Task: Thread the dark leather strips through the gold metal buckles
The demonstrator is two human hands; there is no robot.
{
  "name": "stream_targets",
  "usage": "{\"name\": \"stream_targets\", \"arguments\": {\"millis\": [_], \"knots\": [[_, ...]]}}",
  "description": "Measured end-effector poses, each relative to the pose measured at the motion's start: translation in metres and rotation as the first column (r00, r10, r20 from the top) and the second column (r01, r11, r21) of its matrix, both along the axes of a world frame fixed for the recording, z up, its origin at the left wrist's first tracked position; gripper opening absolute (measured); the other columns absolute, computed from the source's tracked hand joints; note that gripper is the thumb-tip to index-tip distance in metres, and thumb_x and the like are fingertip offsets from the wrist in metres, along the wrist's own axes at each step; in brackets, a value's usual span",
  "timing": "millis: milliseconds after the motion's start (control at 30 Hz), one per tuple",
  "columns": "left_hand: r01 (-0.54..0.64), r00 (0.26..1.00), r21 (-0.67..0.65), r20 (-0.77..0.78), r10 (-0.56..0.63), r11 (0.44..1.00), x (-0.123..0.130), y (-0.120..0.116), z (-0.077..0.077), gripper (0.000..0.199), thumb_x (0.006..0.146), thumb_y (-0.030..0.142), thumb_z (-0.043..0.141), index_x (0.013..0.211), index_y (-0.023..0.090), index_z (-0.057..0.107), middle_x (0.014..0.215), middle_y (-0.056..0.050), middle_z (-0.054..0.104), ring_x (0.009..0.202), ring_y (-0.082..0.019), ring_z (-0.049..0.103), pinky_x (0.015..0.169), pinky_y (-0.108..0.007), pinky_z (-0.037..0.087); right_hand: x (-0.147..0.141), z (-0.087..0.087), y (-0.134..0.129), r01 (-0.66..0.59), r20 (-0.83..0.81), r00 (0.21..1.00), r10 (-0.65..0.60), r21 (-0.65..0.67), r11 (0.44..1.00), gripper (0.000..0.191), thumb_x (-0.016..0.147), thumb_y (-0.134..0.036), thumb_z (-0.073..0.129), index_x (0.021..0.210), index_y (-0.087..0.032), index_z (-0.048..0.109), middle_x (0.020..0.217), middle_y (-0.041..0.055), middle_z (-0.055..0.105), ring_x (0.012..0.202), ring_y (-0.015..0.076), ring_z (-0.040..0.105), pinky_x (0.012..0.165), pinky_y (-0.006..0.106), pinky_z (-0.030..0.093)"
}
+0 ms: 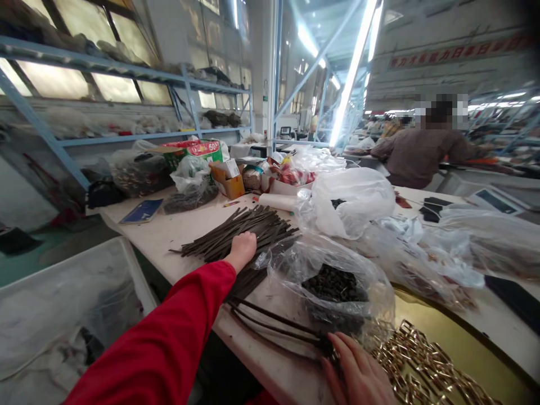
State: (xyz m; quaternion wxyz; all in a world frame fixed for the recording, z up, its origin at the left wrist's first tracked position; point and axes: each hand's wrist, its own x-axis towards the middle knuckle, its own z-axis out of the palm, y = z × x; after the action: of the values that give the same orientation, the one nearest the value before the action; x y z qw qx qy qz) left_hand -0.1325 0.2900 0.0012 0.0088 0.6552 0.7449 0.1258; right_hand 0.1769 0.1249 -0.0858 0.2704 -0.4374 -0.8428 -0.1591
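While managing dark strips (295,325) gripped at one end in the right hand (358,371), keep lengths parallel, supporting slack against kinks. Note left hand (243,250) curled onto the strip pile (270,225); impossible to tell whether gripping. Find held strips along the table (185,222), beside the clear bag (379,292), directed lengthwise from near the pile toward the right hand.
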Motion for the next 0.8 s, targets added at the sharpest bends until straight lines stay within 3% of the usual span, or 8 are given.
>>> {"name": "stream_targets", "arguments": {"millis": [133,300,367,467,533,600,667,800], "knots": [[-0.033,0.994,0.020,0.109,0.030,0.999,0.005,-0.010,0.009,0.026,0.086,0.031,0.052,0.104,0.013,0.055,0.105,-0.007,0.058,0.092,-0.019,0.057,0.080,-0.039,0.048,0.011,0.004,-0.012,-0.026,-0.036,0.999,0.025,-0.029,0.999,0.038,0.079,-0.042,0.054,0.107,-0.017,0.059,0.100,0.0108,0.069,0.083,0.0240,0.067,0.067,0.032,0.055],[0.046,0.943,0.053,0.328,-0.061,0.998,0.020,-0.060,0.051,0.017,0.084,0.015,0.045,0.098,0.009,0.054,0.090,-0.006,0.060,0.078,-0.014,0.057,0.071,-0.029,0.046,0.005,0.025,-0.036,-0.074,-0.323,0.946,-0.007,-0.237,0.969,0.028,0.079,-0.032,0.053,0.105,-0.024,0.060,0.103,0.0074,0.068,0.089,0.0273,0.065,0.073,0.039,0.054],[0.151,0.889,-0.004,0.437,-0.134,0.989,0.035,-0.095,0.061,0.023,0.079,0.009,0.040,0.098,0.010,0.052,0.079,-0.002,0.060,0.062,-0.010,0.053,0.060,-0.022,0.043,0.001,0.040,-0.045,-0.126,-0.531,0.840,-0.113,-0.393,0.911,0.026,0.079,-0.034,0.052,0.103,-0.028,0.060,0.100,0.0068,0.067,0.087,0.0278,0.064,0.074,0.040,0.053],[0.362,0.776,-0.179,0.602,-0.189,0.915,0.063,-0.157,0.060,0.023,0.071,0.009,0.037,0.087,0.014,0.053,0.062,0.003,0.056,0.042,-0.007,0.044,0.042,-0.018,0.035,0.001,0.067,-0.053,-0.317,-0.778,0.515,-0.361,-0.563,0.763,0.035,0.078,-0.045,0.053,0.107,-0.025,0.055,0.076,0.0049,0.066,0.065,0.0221,0.061,0.060,0.035,0.051],[0.540,0.592,-0.328,0.803,-0.073,0.775,0.079,-0.197,0.053,0.021,0.067,0.012,0.040,0.084,0.015,0.051,0.058,0.005,0.054,0.038,-0.006,0.040,0.038,-0.017,0.031,0.006,0.083,-0.056,-0.495,-0.842,0.240,-0.483,-0.534,0.685,0.044,0.080,-0.054,0.047,0.109,-0.021,0.052,0.066,0.0009,0.059,0.050,0.0140,0.052,0.049,0.028,0.045],[0.656,0.423,-0.392,0.899,0.116,0.644,0.092,-0.228,0.047,0.019,0.063,0.012,0.043,0.080,0.015,0.051,0.060,0.005,0.055,0.039,-0.005,0.042,0.039,-0.016,0.032,0.012,0.093,-0.058,-0.584,-0.840,0.059,-0.539,-0.467,0.664,0.042,0.076,-0.056,0.052,0.094,-0.018,0.057,0.054,-0.0043,0.050,0.044,0.0088,0.043,0.043,0.021,0.036],[0.706,0.329,-0.412,0.911,0.248,0.576,0.103,-0.248,0.043,0.019,0.061,0.012,0.046,0.079,0.015,0.051,0.062,0.004,0.057,0.043,-0.005,0.047,0.043,-0.015,0.034,0.016,0.095,-0.061,-0.623,-0.815,-0.015,-0.579,-0.445,0.643,0.035,0.071,-0.051,0.062,0.079,-0.017,0.058,0.046,-0.0076,0.042,0.040,0.0057,0.036,0.039,0.018,0.027],[0.760,0.209,-0.394,0.901,0.379,0.517,0.126,-0.258,0.041,0.025,0.068,0.019,0.050,0.093,0.013,0.053,0.065,0.001,0.060,0.047,-0.007,0.053,0.042,-0.015,0.034,0.013,0.087,-0.071,-0.713,-0.754,-0.013,-0.657,-0.454,0.535,0.029,0.068,-0.044,0.066,0.072,-0.016,0.059,0.044,-0.0084,0.041,0.038,0.0041,0.033,0.037,0.018,0.023]]}}
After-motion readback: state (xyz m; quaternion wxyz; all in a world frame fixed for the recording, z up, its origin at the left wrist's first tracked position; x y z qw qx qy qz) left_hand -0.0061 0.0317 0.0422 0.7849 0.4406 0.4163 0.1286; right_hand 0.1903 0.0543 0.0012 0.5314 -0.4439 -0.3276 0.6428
